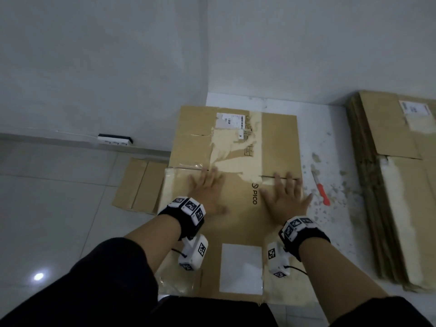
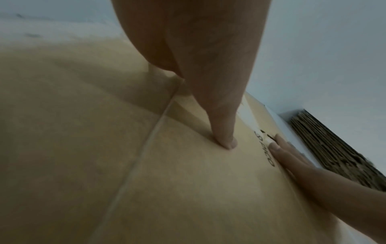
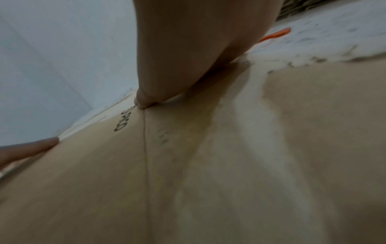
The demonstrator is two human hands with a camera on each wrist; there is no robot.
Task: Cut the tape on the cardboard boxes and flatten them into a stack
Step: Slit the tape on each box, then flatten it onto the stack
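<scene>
A flattened brown cardboard box (image 1: 238,223) marked PICO lies on the floor in front of me, with torn tape and labels on its far half. My left hand (image 1: 207,192) presses flat on it, fingers straight and spread, left of the PICO print. My right hand (image 1: 286,197) presses flat near the box's right edge, fingers spread. In the left wrist view the left thumb (image 2: 223,132) bears on the cardboard (image 2: 104,148) and the right hand (image 2: 296,163) lies beyond. The right wrist view shows the thumb (image 3: 146,99) on the cardboard (image 3: 250,165). An orange-handled knife (image 1: 320,188) lies on the floor right of the box.
A stack of flattened boxes (image 1: 396,185) lies along the right side. A smaller flat cardboard piece (image 1: 139,185) sticks out at the box's left. A white power strip (image 1: 115,139) sits by the wall. Torn paper scraps dot the floor (image 1: 335,161) around the knife.
</scene>
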